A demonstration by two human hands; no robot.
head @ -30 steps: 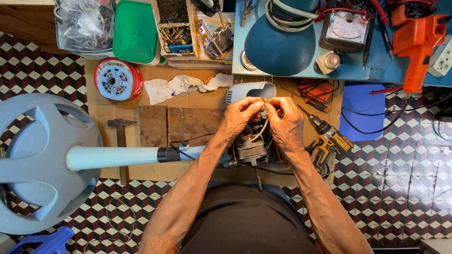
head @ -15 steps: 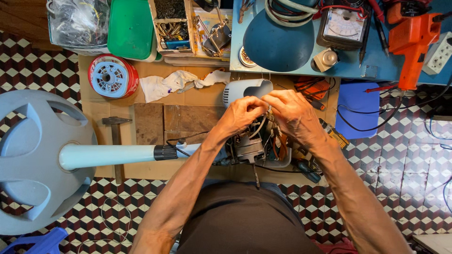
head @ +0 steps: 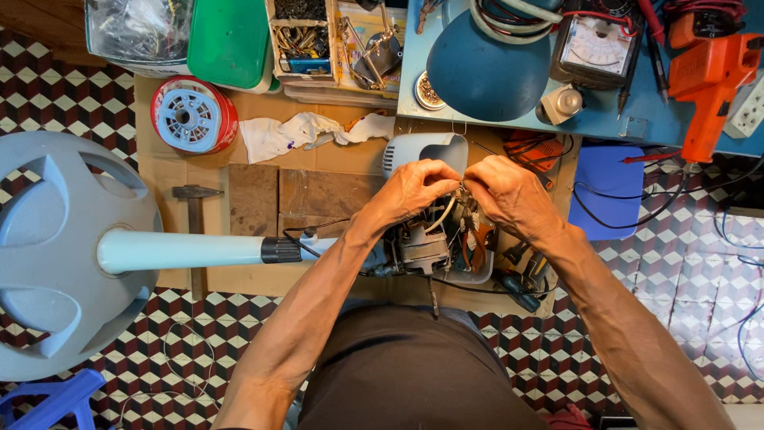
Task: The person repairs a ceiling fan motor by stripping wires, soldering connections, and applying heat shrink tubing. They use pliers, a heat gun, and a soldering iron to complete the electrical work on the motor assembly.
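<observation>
A stand fan lies on its side: round pale blue base [head: 60, 247] at left, light blue pole [head: 187, 251] running right to an exposed motor [head: 422, 243] with wires. Above the motor, my left hand [head: 414, 189] pinches thin wires [head: 450, 209] with its fingertips. My right hand [head: 509, 195] faces it, fingers closed on the same wire bundle; fingertips nearly touch. A white motor cover [head: 418, 150] lies just beyond the hands.
A hammer [head: 195, 209] and wooden boards [head: 310, 195] lie on cardboard. White rag [head: 302, 131], red spool [head: 193, 115], green lid [head: 231, 40], parts trays at back. Blue lamp dome [head: 485, 68], meter [head: 595, 49], orange tool [head: 708, 80] on the blue table. Blue stool [head: 611, 179].
The view has shifted slightly. Both hands stay over the motor, fingers working closer together on the wires.
</observation>
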